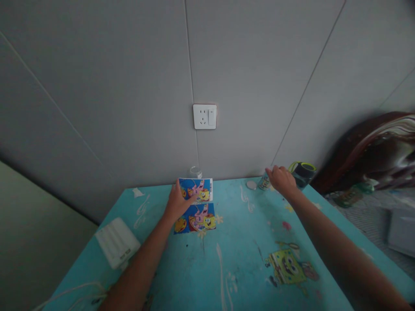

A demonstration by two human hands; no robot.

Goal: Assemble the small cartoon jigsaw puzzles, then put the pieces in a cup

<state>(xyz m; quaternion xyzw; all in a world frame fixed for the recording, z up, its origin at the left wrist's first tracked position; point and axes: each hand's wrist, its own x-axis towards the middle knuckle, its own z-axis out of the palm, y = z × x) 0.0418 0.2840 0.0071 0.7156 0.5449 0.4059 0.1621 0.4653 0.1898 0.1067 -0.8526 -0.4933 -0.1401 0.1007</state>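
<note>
My left hand (177, 202) lies at the left side of a cartoon picture card (205, 186), thumb and fingers spread over its edge. This card has a white border and a barcode strip on its right. Just below it, a second card (201, 218) with the same picture lies flat. At the back right, my right hand (280, 179) is closed at the top of a small clear jar (263, 183) with a printed label; its fingertips are partly hidden. Beside that jar lies a round whitish disc (251, 185).
A clear cup (195, 172) stands behind the cards by the wall. A dark-lidded bottle (304, 173) stands behind my right hand. At left are a white power strip (117, 242), a cable (76, 288) and a white scrap (138, 192). The tablecloth (240, 259) is turquoise.
</note>
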